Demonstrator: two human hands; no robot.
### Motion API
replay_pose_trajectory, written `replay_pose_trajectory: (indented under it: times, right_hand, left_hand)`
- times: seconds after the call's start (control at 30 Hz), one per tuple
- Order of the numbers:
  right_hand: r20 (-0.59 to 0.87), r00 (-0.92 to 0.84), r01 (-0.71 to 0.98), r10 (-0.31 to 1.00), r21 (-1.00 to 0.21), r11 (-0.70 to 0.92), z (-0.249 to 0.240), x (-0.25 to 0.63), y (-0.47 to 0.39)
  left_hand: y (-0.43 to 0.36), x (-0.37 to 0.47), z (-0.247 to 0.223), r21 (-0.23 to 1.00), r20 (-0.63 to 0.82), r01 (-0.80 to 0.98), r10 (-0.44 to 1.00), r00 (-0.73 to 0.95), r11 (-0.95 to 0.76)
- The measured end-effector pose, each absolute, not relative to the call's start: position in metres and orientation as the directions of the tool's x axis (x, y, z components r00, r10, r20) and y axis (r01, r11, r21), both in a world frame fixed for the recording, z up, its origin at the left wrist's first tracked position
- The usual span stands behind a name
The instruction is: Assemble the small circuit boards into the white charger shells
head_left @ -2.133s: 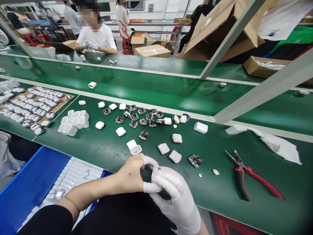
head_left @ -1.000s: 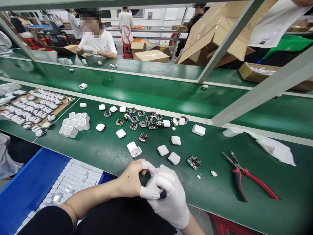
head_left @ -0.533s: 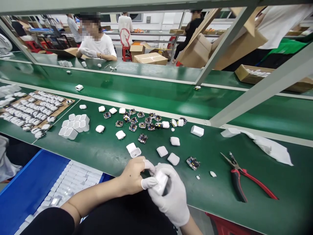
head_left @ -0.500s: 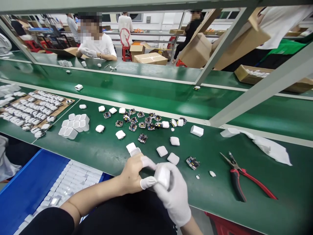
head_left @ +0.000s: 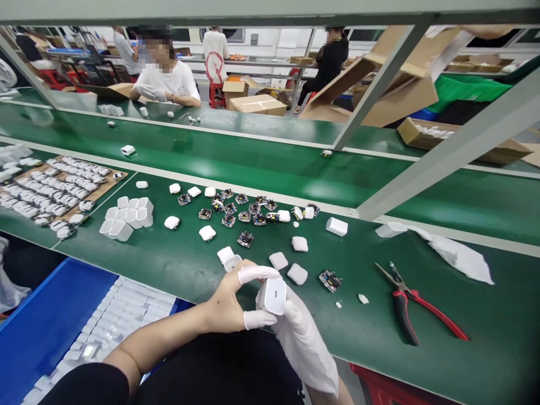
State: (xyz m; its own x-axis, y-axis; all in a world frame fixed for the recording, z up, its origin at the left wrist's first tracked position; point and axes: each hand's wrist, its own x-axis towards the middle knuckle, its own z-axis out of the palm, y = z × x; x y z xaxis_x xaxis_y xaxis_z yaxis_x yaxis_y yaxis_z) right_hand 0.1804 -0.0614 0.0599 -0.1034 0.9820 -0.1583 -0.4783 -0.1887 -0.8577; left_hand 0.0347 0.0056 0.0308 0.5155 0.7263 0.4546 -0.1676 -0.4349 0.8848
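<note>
A white USB charger (head_left: 275, 297) is held up in front of me, its face with one small port turned toward me. My left hand (head_left: 236, 295), with white covers on thumb and finger, pinches it from above and below. My gloved right hand (head_left: 301, 337) grips its right and lower side; some of those fingers are hidden behind it. Just beyond my left fingers lie an open white housing (head_left: 232, 262) and a white cap (head_left: 225, 254). Two white caps (head_left: 297, 274) (head_left: 278, 260) rest near my right hand, with a circuit board (head_left: 329, 280) farther right.
Red-handled pliers (head_left: 403, 291) lie on the green bench at right, near a white glove-like cloth (head_left: 458, 256). Several circuit boards (head_left: 245, 239) and white housings (head_left: 127, 218) are spread leftward. A blue bin (head_left: 37, 332) stands below the bench. A metal post (head_left: 447, 135) slants across the right. Co-workers sit beyond.
The charger has been turned so its port face now shows toward me. My right hand has shifted lower around it, and my left finger and thumb now span it.
</note>
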Motion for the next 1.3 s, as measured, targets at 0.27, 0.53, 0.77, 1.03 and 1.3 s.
replay_pose_trajectory:
  times: [0.27, 0.53, 0.77, 1.03, 1.3]
  right_hand:
    - [-0.314, -0.268, -0.717, 0.911, -0.566, -0.407, 0.051, 0.181, -0.061]
    - [-0.406, -0.471, -0.546, 0.784, -0.564, -0.62, 0.048, 0.185, -0.054]
    - [0.021, 0.178, -0.056, 0.984, -0.998, 0.031, 0.016, 0.181, -0.071]
    - [0.188, 0.243, 0.065, 0.952, -0.982, 0.178, 0.001, 0.194, -0.077]
    - [0.157, 0.299, 0.197, 0.941, -0.975, 0.101, 0.005, 0.202, -0.04]
  left_hand:
    - [0.008, 0.031, 0.03, 0.857, 0.491, -0.144, 0.698, 0.52, -0.495]
    - [0.015, 0.029, 0.035, 0.786, 0.552, -0.095, 0.626, 0.55, -0.611]
    - [0.002, 0.026, 0.036, 0.883, 0.304, 0.137, 0.77, 0.562, -0.449]
    - [-0.009, 0.024, 0.053, 0.891, 0.252, 0.086, 0.643, 0.723, -0.447]
    - [0.053, 0.043, 0.069, 0.785, 0.168, 0.344, 0.712, 0.682, -0.515]
